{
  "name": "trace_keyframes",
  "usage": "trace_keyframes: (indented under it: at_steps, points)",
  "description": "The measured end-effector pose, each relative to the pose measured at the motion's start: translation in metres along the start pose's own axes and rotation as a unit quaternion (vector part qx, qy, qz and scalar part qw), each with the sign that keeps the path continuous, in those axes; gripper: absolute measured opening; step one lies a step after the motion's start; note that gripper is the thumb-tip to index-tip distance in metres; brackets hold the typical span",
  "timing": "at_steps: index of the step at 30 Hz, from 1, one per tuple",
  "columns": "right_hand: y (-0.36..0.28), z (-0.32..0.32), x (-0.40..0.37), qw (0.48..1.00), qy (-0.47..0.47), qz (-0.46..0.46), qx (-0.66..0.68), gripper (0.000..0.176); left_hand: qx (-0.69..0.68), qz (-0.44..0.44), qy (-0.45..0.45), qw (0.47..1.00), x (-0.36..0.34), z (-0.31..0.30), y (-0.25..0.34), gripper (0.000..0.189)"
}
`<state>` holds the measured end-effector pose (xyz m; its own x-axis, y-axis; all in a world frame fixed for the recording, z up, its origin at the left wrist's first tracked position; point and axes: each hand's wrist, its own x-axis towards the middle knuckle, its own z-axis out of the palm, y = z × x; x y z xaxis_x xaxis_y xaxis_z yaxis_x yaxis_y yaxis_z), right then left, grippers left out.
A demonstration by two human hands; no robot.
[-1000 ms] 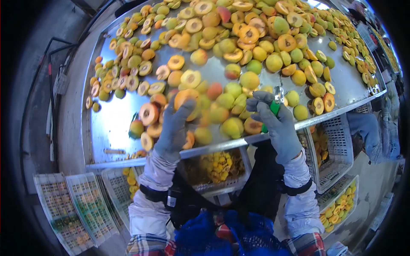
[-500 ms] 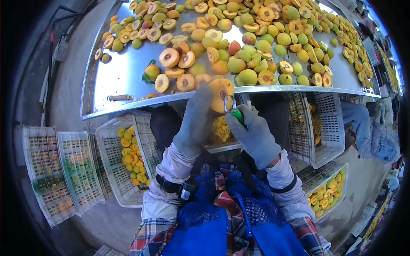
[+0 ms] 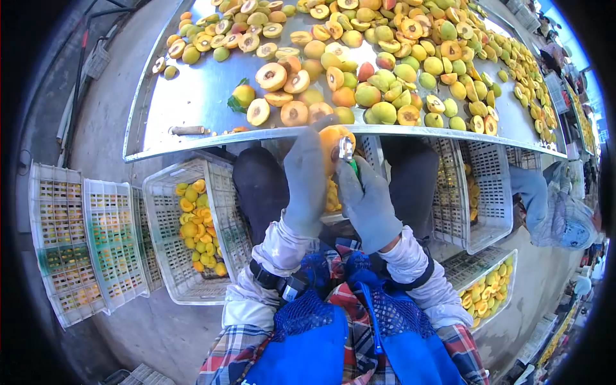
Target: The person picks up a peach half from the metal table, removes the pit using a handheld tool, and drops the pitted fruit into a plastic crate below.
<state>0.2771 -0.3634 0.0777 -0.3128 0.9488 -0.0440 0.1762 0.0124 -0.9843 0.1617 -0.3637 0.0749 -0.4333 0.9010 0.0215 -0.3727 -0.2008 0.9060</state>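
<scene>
Head camera view shows a halved orange fruit at the centre of the frame, overlapping the near edge of a metal table. Its cut face turns toward the right of the frame, and its longer axis runs roughly up and down the frame. The gloved left hand grasps it from the left, fingers wrapped behind. The gloved right hand grips a pitting tool by its green handle; the metal end points toward the top of the frame, against or just beside the cut face. How deep it sits cannot be told. The table's near rim bows across the frame just above the hands; beyond it, cut fruit crowds the top and upper right, while metal surface shows between the fruit and the left rim. Below the rim, the hands have room between the person's dark-clad knees. Further out, a fruit-filled crate stands at lower left, two slatted crates lean at far left, and another filled crate sits at lower right, with floor beside it.
</scene>
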Motion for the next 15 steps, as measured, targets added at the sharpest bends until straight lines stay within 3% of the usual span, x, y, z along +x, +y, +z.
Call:
trace_keyframes:
  at_steps: [4, 6, 12, 15]
  points:
    - [-0.007, 0.003, 0.0, 0.991, 0.005, -0.086, -0.098, 0.03, 0.094, 0.064, 0.041, 0.993, 0.0, -0.003, -0.001, 0.033]
    - [-0.003, 0.001, 0.003, 0.973, 0.003, -0.129, -0.189, 0.03, 0.116, 0.074, 0.018, 0.99, 0.001, -0.009, 0.007, 0.033]
    - [0.002, -0.002, 0.006, 0.957, -0.014, -0.156, -0.245, 0.031, 0.152, 0.04, 0.014, 0.987, -0.001, -0.008, 0.026, 0.032]
    - [-0.003, -0.005, 0.003, 0.945, -0.034, -0.113, -0.305, 0.031, 0.211, 0.012, -0.045, 0.976, 0.006, -0.017, 0.028, 0.032]
